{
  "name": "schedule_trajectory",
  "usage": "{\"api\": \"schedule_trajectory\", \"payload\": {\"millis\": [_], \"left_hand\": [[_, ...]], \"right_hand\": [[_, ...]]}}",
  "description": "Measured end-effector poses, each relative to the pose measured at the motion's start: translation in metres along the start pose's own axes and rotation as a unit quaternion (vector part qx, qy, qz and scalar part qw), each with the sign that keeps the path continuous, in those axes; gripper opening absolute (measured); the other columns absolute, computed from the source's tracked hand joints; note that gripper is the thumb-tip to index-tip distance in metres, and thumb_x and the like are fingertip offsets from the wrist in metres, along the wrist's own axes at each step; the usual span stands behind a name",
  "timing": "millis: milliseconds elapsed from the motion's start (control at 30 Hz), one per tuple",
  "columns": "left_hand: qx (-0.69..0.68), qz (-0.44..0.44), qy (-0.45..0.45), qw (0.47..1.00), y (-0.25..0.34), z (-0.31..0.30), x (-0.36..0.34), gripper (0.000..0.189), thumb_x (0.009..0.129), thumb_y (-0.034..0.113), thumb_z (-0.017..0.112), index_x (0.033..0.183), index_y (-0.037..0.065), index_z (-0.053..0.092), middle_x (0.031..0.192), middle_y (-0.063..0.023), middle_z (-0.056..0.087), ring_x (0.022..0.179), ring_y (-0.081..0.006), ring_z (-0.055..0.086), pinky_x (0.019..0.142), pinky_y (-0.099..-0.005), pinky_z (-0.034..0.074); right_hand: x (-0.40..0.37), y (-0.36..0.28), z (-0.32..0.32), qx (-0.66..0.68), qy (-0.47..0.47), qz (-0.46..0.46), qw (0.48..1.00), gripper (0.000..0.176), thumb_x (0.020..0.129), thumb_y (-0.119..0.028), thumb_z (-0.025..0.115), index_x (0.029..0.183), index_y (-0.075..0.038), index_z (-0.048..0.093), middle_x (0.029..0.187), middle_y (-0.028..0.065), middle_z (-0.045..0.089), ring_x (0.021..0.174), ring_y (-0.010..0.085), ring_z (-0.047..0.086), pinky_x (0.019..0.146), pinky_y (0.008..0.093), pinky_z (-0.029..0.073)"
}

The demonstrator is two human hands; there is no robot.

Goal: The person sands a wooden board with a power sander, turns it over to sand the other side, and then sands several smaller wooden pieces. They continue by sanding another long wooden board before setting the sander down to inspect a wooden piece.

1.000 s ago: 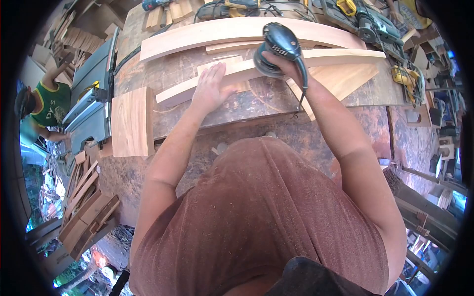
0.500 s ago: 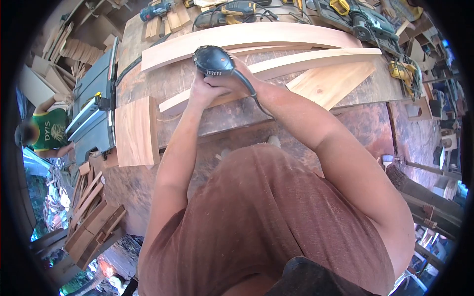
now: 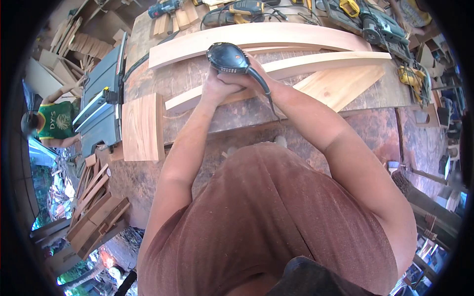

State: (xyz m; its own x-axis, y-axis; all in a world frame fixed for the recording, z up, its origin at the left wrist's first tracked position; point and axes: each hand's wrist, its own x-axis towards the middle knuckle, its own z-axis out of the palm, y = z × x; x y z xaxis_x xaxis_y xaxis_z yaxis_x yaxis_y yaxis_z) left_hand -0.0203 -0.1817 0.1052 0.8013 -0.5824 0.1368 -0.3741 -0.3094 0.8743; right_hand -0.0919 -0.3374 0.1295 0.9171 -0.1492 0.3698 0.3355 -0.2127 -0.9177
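Observation:
A black corded power sander (image 3: 227, 57) sits over the nearer curved wooden piece (image 3: 306, 65), and both my hands are closed on it. My left hand (image 3: 218, 90) grips its near left side, with the fingers partly hidden under the body. From the right, my right hand (image 3: 256, 76) wraps round the sander beside the cord. The cord trails down toward the bench's front edge. Beyond lies a second, wider curved wooden piece (image 3: 247, 35). A flat, pale board (image 3: 333, 84) rests right of my hands.
A thick wooden block (image 3: 140, 128) stands at the left, beside a grey table saw (image 3: 101, 93). A person in a green top (image 3: 58, 121) is behind the saw. Power tools (image 3: 242, 11) and cables line the bench's far side. A yellow tool (image 3: 412, 79) lies right.
The view has shifted slightly, so the scene sits further right. The sander and both hands have moved a little right along the curved piece. My grip looks the same.

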Motion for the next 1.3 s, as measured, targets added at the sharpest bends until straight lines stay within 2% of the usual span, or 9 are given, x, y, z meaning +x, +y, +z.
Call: {"api": "schedule_trajectory", "payload": {"millis": [200, 267, 400, 467, 833, 900, 1000, 1133, 1300], "left_hand": [[-0.003, 0.031, 0.006, 1.0, 0.006, 0.015, 0.007, 0.1, 0.054, 0.023, 0.093, 0.14, 0.003, 0.047, 0.128, -0.0189, 0.064, 0.121, -0.0331, 0.063, 0.101, -0.0417, 0.052], [0.002, 0.027, 0.007, 1.0, 0.013, 0.018, 0.006, 0.1, 0.054, 0.023, 0.093, 0.14, 0.004, 0.047, 0.128, -0.0188, 0.064, 0.121, -0.0333, 0.063, 0.102, -0.0418, 0.052], [0.003, 0.024, 0.013, 1.0, 0.021, 0.021, 0.005, 0.099, 0.054, 0.023, 0.093, 0.14, 0.004, 0.048, 0.128, -0.0188, 0.064, 0.121, -0.0339, 0.063, 0.102, -0.0424, 0.052], [0.014, 0.02, 0.013, 1.0, 0.025, 0.021, 0.005, 0.098, 0.055, 0.023, 0.093, 0.14, 0.004, 0.048, 0.128, -0.0189, 0.064, 0.121, -0.0341, 0.063, 0.102, -0.0426, 0.052], [0.022, 0.055, 0.021, 0.998, 0.023, 0.026, 0.005, 0.093, 0.056, 0.028, 0.092, 0.136, 0.004, 0.051, 0.123, -0.0193, 0.066, 0.116, -0.0355, 0.066, 0.096, -0.0438, 0.054], [0.013, 0.061, 0.02, 0.998, 0.02, 0.026, 0.009, 0.092, 0.055, 0.03, 0.091, 0.134, 0.004, 0.052, 0.123, -0.0196, 0.066, 0.115, -0.0355, 0.066, 0.095, -0.0447, 0.055], [-0.026, 0.055, 0.013, 0.998, 0.016, 0.029, 0.007, 0.092, 0.054, 0.03, 0.091, 0.134, 0.004, 0.053, 0.122, -0.0193, 0.067, 0.114, -0.0355, 0.066, 0.095, -0.0449, 0.054], [-0.008, 0.074, 0.024, 0.997, 0.014, 0.032, 0.012, 0.092, 0.055, 0.031, 0.091, 0.135, 0.004, 0.053, 0.121, -0.0191, 0.067, 0.113, -0.0357, 0.066, 0.095, -0.0444, 0.054], [-0.005, 0.071, 0.017, 0.997, 0.02, 0.039, 0.013, 0.092, 0.055, 0.033, 0.09, 0.135, 0.004, 0.053, 0.121, -0.019, 0.066, 0.114, -0.0358, 0.066, 0.095, -0.0444, 0.054]], "right_hand": [[-0.004, -0.01, -0.019, 0.006, -0.006, 0.011, 1.0, 0.069, 0.071, -0.029, 0.09, 0.13, -0.006, 0.061, 0.116, 0.0121, 0.069, 0.108, 0.0243, 0.065, 0.096, 0.0378, 0.051], [-0.008, -0.018, -0.022, 0.041, 0.004, -0.017, 0.999, 0.047, 0.081, -0.026, 0.085, 0.118, -0.006, 0.066, 0.104, 0.0056, 0.071, 0.093, 0.0124, 0.064, 0.083, 0.0321, 0.054], [-0.007, -0.008, -0.027, 0.038, 0.002, -0.006, 0.999, 0.044, 0.081, -0.025, 0.085, 0.116, -0.006, 0.067, 0.1, 0.0054, 0.071, 0.091, 0.0122, 0.064, 0.082, 0.0319, 0.054], [-0.004, 0.0, -0.029, -0.004, -0.011, 0.016, 1.0, 0.062, 0.073, -0.026, 0.089, 0.126, -0.005, 0.064, 0.114, 0.0121, 0.07, 0.105, 0.0232, 0.066, 0.093, 0.0379, 0.052], [-0.004, 0.002, -0.033, 0.006, -0.026, 0.008, 1.0, 0.055, 0.073, -0.026, 0.09, 0.118, -0.004, 0.066, 0.103, 0.0098, 0.072, 0.092, 0.0187, 0.068, 0.084, 0.0345, 0.055], [-0.002, 0.004, -0.032, -0.005, -0.011, -0.059, 0.998, 0.051, 0.075, -0.024, 0.089, 0.117, -0.004, 0.067, 0.103, 0.0098, 0.072, 0.092, 0.0179, 0.067, 0.083, 0.0348, 0.055], [-0.006, 0.004, -0.035, -0.008, -0.03, 0.008, 0.999, 0.051, 0.076, -0.024, 0.088, 0.118, -0.005, 0.066, 0.103, 0.0096, 0.073, 0.092, 0.0177, 0.068, 0.083, 0.0347, 0.056], [-0.002, 0.009, -0.036, -0.022, -0.012, -0.054, 0.998, 0.05, 0.076, -0.025, 0.088, 0.117, -0.006, 0.067, 0.101, 0.0091, 0.073, 0.092, 0.0174, 0.068, 0.083, 0.0345, 0.056], [-0.007, 0.009, -0.044, -0.009, -0.008, 0.018, 1.0, 0.045, 0.076, -0.026, 0.087, 0.112, -0.006, 0.07, 0.098, 0.0079, 0.074, 0.088, 0.0167, 0.068, 0.081, 0.0337, 0.056]]}}
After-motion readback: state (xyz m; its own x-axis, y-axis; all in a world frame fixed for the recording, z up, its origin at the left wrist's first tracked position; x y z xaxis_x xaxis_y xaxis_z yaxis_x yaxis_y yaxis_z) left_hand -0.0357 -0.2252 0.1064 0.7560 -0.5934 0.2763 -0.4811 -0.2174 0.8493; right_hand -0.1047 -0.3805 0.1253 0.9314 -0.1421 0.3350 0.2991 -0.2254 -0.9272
